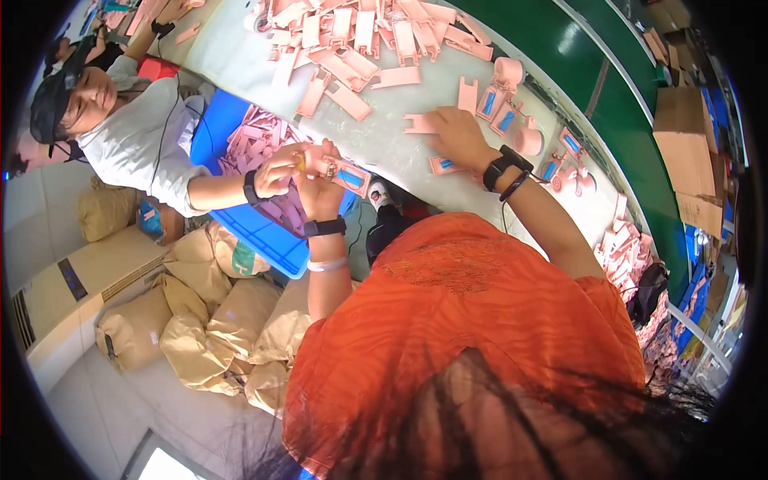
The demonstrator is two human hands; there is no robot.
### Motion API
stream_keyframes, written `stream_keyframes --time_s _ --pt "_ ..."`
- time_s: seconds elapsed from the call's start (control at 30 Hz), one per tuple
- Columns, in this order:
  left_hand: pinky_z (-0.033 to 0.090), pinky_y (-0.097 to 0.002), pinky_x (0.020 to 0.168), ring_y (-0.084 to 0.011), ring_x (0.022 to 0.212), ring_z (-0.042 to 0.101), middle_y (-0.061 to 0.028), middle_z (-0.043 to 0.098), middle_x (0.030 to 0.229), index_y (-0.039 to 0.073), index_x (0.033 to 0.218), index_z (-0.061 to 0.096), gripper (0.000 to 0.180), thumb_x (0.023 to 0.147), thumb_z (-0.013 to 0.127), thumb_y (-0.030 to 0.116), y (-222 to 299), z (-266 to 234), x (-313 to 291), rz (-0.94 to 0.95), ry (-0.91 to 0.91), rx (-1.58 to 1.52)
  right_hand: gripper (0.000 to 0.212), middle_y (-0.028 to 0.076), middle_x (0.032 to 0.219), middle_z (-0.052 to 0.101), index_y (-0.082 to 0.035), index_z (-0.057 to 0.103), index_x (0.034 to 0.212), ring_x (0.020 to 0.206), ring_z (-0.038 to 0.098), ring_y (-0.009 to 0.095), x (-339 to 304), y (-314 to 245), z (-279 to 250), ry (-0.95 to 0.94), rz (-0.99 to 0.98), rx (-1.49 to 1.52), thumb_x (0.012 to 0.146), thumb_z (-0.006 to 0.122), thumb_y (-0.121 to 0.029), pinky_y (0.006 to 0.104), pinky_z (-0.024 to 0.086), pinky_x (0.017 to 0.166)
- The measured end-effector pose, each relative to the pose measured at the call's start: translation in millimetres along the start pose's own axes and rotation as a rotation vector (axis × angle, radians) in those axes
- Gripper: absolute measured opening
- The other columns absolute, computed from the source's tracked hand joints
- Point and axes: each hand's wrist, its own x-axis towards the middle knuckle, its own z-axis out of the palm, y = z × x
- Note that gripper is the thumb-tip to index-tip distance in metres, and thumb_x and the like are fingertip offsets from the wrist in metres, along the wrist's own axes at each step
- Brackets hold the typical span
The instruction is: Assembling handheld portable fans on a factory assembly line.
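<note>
because two people's hands meet at one unit, a drop is the main risk

where the left hand [322, 196] reaches past the edge of the table [392, 148], a slip could send the pink unit [352, 178] into the blue bin [276, 244] or down beside the shoe [378, 190]. the likeliest cause would be the co-worker's hand [276, 170], crowding in at ten o'clock: a nudge or a badly timed tug could loosen the hold, or strain what look like fine wires at the unit's inner end. on the table, the right hand [462, 138] could knock the units with blue inserts [506, 120] just beside it at two o'clock if it swings outward.

the pink unit lies at the left hand's two o'clock, by the fingers, its blue strip showing. those fingers look curled closed on it, though the co-worker's fingers hide part of the grip. the right hand is partly closed, fingers bent over the near end of a pink casing [418, 123] at its nine o'clock; how firmly they pinch, i cannot tell. further off, at ten o'clock, sits the pile of casings [352, 64].
</note>
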Motion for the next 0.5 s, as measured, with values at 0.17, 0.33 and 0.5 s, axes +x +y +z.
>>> stream_keyframes --time_s 0.17,0.33,0.5 --pt "0.052 -0.042 0.086 -0.0329 0.097 0.061 -0.0205 0.062 0.104 0.0 0.103 0.06 0.036 0.09 0.055 0.034 7.8 -18.7 6.1 0.073 -0.032 0.023 0.024 0.01 0.096 0.058 -0.006 0.059 0.098 0.093 0.056 0.028 6.8 6.7 15.6 -0.015 -0.043 -0.05 0.076 0.059 -0.014 0.0398 0.049 0.076" --pt "0.05 -0.044 0.085 -0.0302 0.093 0.061 -0.0156 0.062 0.099 0.002 0.1 0.059 0.034 0.093 0.048 0.034 3.3 -32.5 4.8 0.056 0.009 -0.019 0.021 0.011 0.094 0.059 -0.004 0.058 0.095 0.091 0.057 0.027 5.7 -4.6 12.6 -0.035 -0.05 -0.148 0.077 0.058 -0.014 0.0392 0.051 0.072" --pt "0.048 -0.0461 0.089 -0.0315 0.104 0.058 -0.0121 0.061 0.105 0.003 0.106 0.059 0.034 0.093 0.051 0.034 -8.7 -25.0 -1.2 0.1 0.008 0.014 0.022 0.011 0.093 0.059 -0.003 0.058 0.098 0.092 0.058 0.027 2.7 -2.0 24.0 -0.072 -0.072 -0.242 0.08 0.058 -0.015 0.0381 0.051 0.073"
